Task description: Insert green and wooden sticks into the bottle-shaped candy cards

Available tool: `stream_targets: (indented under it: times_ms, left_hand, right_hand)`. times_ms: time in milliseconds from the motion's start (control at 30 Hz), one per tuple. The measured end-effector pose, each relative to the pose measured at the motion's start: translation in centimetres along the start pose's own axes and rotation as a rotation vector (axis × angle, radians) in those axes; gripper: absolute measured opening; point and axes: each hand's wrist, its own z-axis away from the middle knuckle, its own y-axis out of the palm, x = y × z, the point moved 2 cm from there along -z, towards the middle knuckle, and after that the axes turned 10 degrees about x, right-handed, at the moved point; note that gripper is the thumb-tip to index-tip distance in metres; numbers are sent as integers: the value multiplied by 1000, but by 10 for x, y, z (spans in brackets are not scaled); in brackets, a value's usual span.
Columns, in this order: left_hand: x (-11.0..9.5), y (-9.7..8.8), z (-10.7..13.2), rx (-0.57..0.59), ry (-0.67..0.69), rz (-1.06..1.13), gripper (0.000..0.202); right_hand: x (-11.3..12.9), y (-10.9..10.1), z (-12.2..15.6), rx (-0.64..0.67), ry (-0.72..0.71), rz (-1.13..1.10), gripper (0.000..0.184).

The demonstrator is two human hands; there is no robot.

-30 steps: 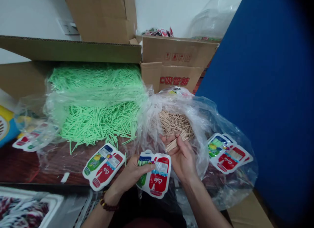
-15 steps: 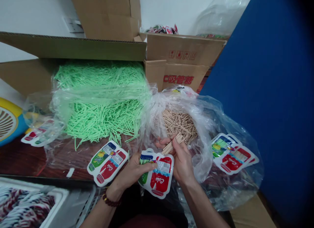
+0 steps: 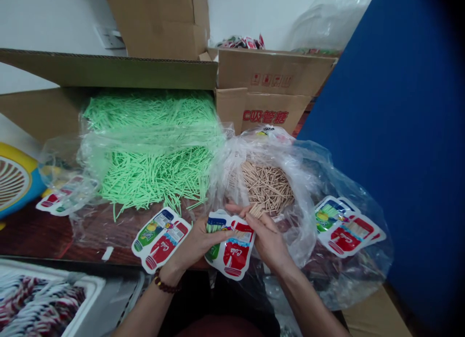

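Observation:
My left hand point(image 3: 198, 242) is closed on a bottle-shaped printed pouch point(image 3: 228, 250), green on one half and red "Cola" on the other. My right hand point(image 3: 263, 235) pinches a small bundle of tan sticks point(image 3: 256, 211) at the pouch's top opening. Just beyond lies a clear bag holding a heap of tan sticks point(image 3: 269, 187). A second, flat pouch point(image 3: 162, 239) rests on the dark table left of my left hand.
A large pile of green sticks point(image 3: 152, 148) spills from a plastic-lined cardboard box. More pouches point(image 3: 345, 228) lie in clear plastic at right and others point(image 3: 61, 201) at left. Cardboard boxes point(image 3: 269, 95) stand behind. A blue panel point(image 3: 399, 133) fills the right side.
My right hand has brought the tan sticks down from the bag to the mouth of the pouch. The left hand has kept hold of the pouch.

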Motion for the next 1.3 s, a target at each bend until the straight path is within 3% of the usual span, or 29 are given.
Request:
stream_targets:
  times_ms: [200,367,433,567,667,767,967,1200,1300]
  left_hand:
    - [-6,0,-5,8,38,-46,17]
    - [-7,1,-10,-35,83,-29,20]
    - [-7,2,-12,-24,81,-44,20]
    - [-10,2,-12,-55,105,0,20]
    - [-12,1,-12,-56,106,35,19]
    - [-13,1,-14,-68,105,24,20]
    - [-15,1,-15,-96,95,7,21]
    - [-21,6,-14,-87,112,-24,19]
    - [-22,10,-14,-61,109,-43,21]
  right_hand:
    - [14,-13,-10,16,-86,204,28]
    - [20,-10,-3,150,-51,776,36]
    - [20,-11,-1,211,-41,838,38]
    - [15,-23,-1,111,-41,559,37]
    - [3,-26,-1,88,54,305,38]
    - [-8,-23,1,57,121,197,36]
    - [-6,-17,2,-35,97,186,29]
    - [0,-18,5,10,87,135,36]
    - [0,-20,7,-27,82,203,35]
